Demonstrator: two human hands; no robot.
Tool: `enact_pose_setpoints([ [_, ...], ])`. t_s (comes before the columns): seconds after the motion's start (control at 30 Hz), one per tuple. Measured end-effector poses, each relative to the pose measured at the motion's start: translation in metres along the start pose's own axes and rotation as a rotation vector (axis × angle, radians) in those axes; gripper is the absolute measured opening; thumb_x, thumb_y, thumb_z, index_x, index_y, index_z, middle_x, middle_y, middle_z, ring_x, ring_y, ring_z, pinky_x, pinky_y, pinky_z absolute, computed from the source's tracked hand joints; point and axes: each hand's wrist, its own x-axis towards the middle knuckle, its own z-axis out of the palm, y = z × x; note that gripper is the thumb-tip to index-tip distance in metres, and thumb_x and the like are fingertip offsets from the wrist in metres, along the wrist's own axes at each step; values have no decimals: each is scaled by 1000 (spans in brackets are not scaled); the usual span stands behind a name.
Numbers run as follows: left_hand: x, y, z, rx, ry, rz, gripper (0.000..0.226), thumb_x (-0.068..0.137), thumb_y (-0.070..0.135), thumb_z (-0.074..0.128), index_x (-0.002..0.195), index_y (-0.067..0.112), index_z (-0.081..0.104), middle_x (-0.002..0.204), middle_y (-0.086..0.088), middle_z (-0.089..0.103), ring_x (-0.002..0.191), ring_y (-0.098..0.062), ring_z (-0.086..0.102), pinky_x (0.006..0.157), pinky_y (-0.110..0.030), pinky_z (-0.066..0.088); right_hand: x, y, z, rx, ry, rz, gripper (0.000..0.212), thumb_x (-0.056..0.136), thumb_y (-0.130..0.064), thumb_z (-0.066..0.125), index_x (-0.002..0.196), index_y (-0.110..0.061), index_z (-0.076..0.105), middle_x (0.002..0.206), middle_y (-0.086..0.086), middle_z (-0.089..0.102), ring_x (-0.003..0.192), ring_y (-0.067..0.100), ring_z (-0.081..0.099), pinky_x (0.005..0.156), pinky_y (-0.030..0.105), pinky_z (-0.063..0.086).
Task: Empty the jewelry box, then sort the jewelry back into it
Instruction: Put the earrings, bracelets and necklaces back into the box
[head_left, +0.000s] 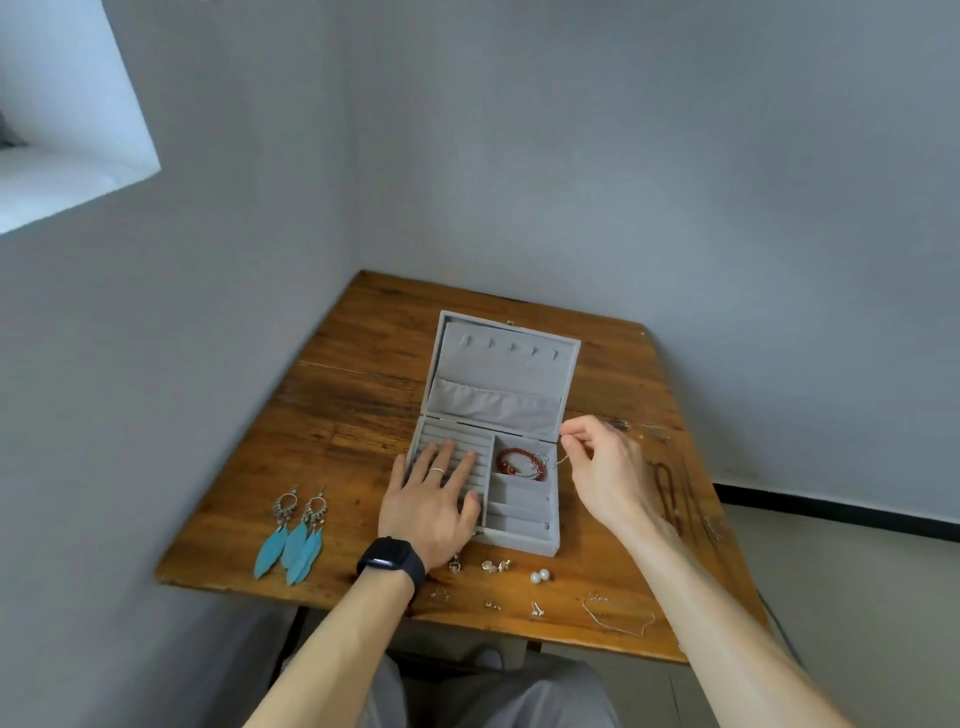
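A grey velvet jewelry box (524, 540) lies open on the wooden table (353, 415), its lid leaning back. My left hand (434, 504) rests flat on the ring rows in the box's left half, fingers spread. A red bead bracelet (521, 462) sits in the top right compartment with a thin silver chain (545, 465) trailing out of it. My right hand (605, 467) pinches that chain at the box's right edge. Two teal feather earrings (293, 540) lie left of the box.
Small studs (496, 565), a pair of pearls (540, 575) and a fine silver chain (618, 616) are scattered along the table's front edge. A dark bead strand (667, 493) lies to the right, behind my right hand. Walls close in at the left and back.
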Motion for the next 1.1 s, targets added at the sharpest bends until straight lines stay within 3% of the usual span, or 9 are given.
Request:
enact_pose_setpoints([
  [0.2,0,-1,-2,-2,-7,8,78,86,58,-10,159,37,8,168,5,8,155,-17,1,124,-49,1,15,-11,26,32,-45,28,13,96,-16,63,105,-19,72,101,-6,72,89,5,59,69,2,35],
  [0.3,1,-2,-2,3,-11,7,68,93,55,1,159,37,7,168,5,7,155,-18,0,124,-49,0,18,-7,38,46,-67,113,12,96,-19,63,103,-21,72,101,-7,73,94,8,64,74,13,42],
  [0.4,0,-2,-2,8,-2,9,73,89,55,-6,159,36,7,168,4,8,155,-19,1,124,-49,-1,17,5,47,-22,-106,210,15,97,-19,61,106,-21,73,108,-2,74,103,16,67,82,21,47],
  [0.57,1,-3,-2,6,6,5,79,85,56,-9,159,36,8,168,4,10,155,-19,2,124,-50,0,15,6,52,-123,-104,167,16,97,-19,61,108,-21,73,107,1,74,100,20,68,83,28,53],
  [0.67,1,-2,-1,14,0,-1,71,91,55,-3,159,37,8,168,4,9,155,-19,2,124,-49,0,15,1,51,-144,-80,126,15,96,-18,62,106,-20,73,105,1,74,98,20,68,81,26,50],
  [0.9,0,-2,-2,16,-1,-6,67,94,54,5,159,37,9,168,4,10,154,-19,4,124,-49,0,14,-26,32,126,42,80,11,93,-19,66,98,-23,74,92,-10,73,87,5,64,79,21,49],
  [1.1,2,-4,1,20,3,-3,66,95,53,8,159,36,10,168,3,11,154,-18,4,124,-49,2,-5,-34,24,254,34,97,10,90,-22,70,92,-29,75,81,-24,68,80,-11,62,68,3,43],
])
